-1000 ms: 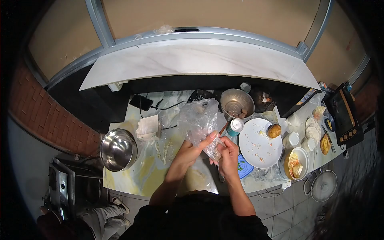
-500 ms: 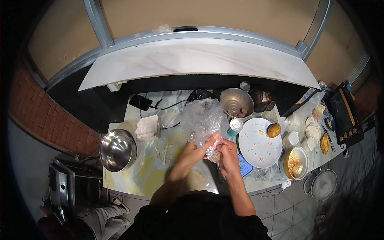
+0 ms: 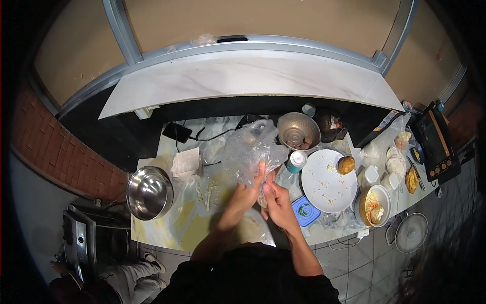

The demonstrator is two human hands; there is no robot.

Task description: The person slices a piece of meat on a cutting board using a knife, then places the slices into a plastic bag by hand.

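A clear plastic bag (image 3: 250, 147) puffs up above the counter, its narrow lower end gathered between my two hands. My left hand (image 3: 248, 191) is closed on the bag with the thumb pointing up along it. Pressed close on the other side, my right hand (image 3: 278, 203) grips the bag's lower part, where something pale shows through the plastic; I cannot make out what it is. To the right of my hands are a white-capped bottle (image 3: 296, 161), a blue lid or box with green bits on it (image 3: 305, 212), and a white plate (image 3: 329, 190) with crumbs and a potato (image 3: 346, 165).
A steel bowl (image 3: 149, 193) stands at the counter's left edge. Behind are a phone (image 3: 177, 132) with a cable and a metal pot (image 3: 298, 129). A bowl of grated food (image 3: 374, 205) and a small oven (image 3: 434, 144) are at right. Another person's legs (image 3: 134, 278) show lower left.
My right hand has shifted slightly left and down along the bag, uncovering more of the blue lid or box. The bag's puffed top has moved a little left and changed shape.
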